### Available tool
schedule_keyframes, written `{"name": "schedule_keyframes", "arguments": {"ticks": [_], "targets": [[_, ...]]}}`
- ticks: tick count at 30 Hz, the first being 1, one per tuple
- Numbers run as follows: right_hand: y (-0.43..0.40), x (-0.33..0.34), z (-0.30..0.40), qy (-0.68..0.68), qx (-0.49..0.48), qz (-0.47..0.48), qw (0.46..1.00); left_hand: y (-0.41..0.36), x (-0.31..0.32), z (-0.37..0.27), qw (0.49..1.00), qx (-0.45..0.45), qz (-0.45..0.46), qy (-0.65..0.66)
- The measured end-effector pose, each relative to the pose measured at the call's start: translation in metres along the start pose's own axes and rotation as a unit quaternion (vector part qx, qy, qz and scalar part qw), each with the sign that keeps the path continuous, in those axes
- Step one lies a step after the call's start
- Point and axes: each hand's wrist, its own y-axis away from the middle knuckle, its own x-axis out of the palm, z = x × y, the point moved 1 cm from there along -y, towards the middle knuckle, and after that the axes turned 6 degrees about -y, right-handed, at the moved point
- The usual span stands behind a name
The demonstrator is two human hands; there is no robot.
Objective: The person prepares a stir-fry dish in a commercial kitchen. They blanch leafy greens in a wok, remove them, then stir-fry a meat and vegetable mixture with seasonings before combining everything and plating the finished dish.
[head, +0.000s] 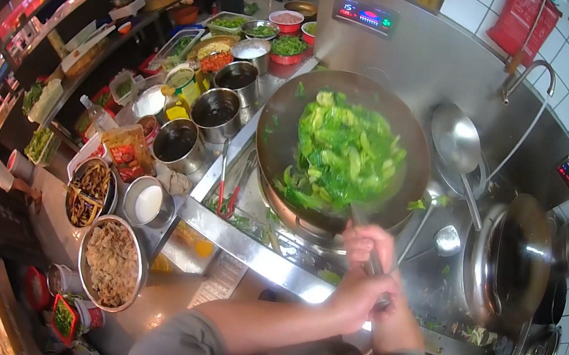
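Observation:
Chopped leafy greens [347, 154] lie heaped in a large dark wok [277, 154] on the burner in front of me. My right hand [372, 246] grips the metal handle [376, 263] of a long cooking utensil, just over the wok's near rim. Lower down, my left hand [365, 299] is closed around the rear end of the same handle. The front of the utensil reaches into the greens, and its head cannot be made out. My forearms converge at the wrists.
A big strainer-like ladle [456, 136] leans right of the wok, below a faucet [548, 69]. Farther right stands another wok [521, 262]. Red-handled tongs [227, 202] lie at left. Steel pots of dark liquid [217, 108] and a bowl of brown food [112, 261] line the left side.

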Motion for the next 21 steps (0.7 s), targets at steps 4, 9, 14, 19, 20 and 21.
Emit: {"name": "schedule_keyframes", "arguments": {"ticks": [4, 9, 14, 19, 20, 21], "targets": [[0.019, 0.031, 0.001, 0.194, -0.095, 0.027, 0.976, 0.003, 0.009, 0.008, 0.998, 0.045, -0.013, -0.045], [0.015, 0.035, 0.003, 0.234, -0.129, 0.022, 0.963, -0.001, 0.001, 0.014, 0.996, 0.058, -0.039, -0.059], [0.015, 0.009, 0.010, 0.133, -0.064, -0.012, 0.989, 0.001, 0.015, 0.013, 0.997, 0.036, -0.047, -0.040], [0.024, -0.033, 0.006, 0.064, -0.010, 0.006, 0.998, -0.006, 0.009, 0.040, 0.998, 0.008, -0.037, -0.049], [0.030, -0.037, 0.007, 0.078, -0.030, -0.002, 0.996, -0.007, 0.010, 0.044, 0.997, -0.015, -0.039, -0.063], [0.037, -0.038, 0.005, 0.075, -0.034, -0.003, 0.997, -0.005, 0.012, 0.047, 0.997, -0.020, -0.038, -0.064]]}}
